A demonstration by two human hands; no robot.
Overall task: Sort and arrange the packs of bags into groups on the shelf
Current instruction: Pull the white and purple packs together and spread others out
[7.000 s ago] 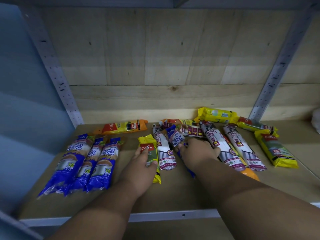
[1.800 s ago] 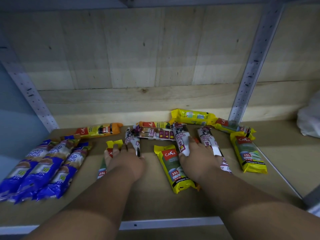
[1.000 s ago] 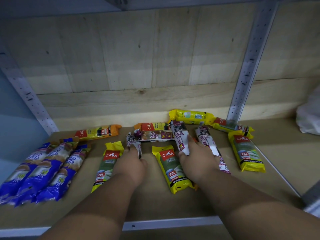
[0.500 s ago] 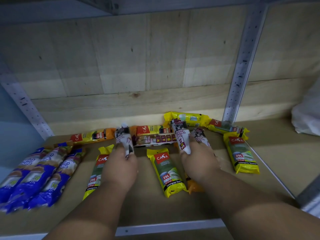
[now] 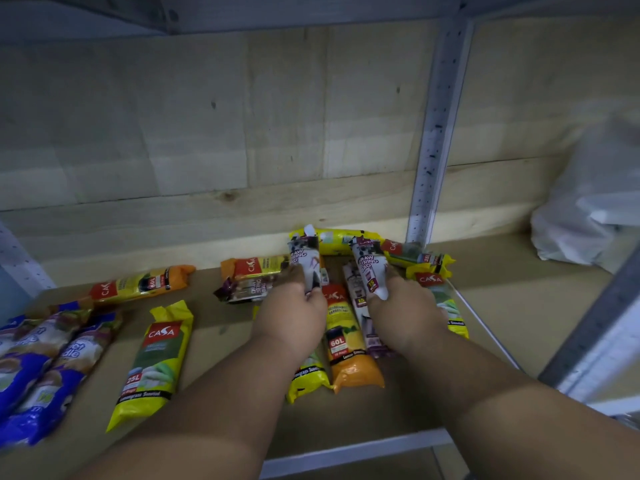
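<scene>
Left hand point(image 5: 291, 317) and right hand point(image 5: 405, 313) each grip one drawstring pack point(image 5: 306, 263) upright; next, judged: lay both together on the shelf point(image 5: 221, 344).

Three blue packs point(image 5: 45, 362) at left; five yellow packs point(image 5: 154, 362) showing; three orange 60L packs point(image 5: 346, 341); four white drawstring packs point(image 5: 370, 268), two lifted; one white plastic bag point(image 5: 588, 209) far right
</scene>
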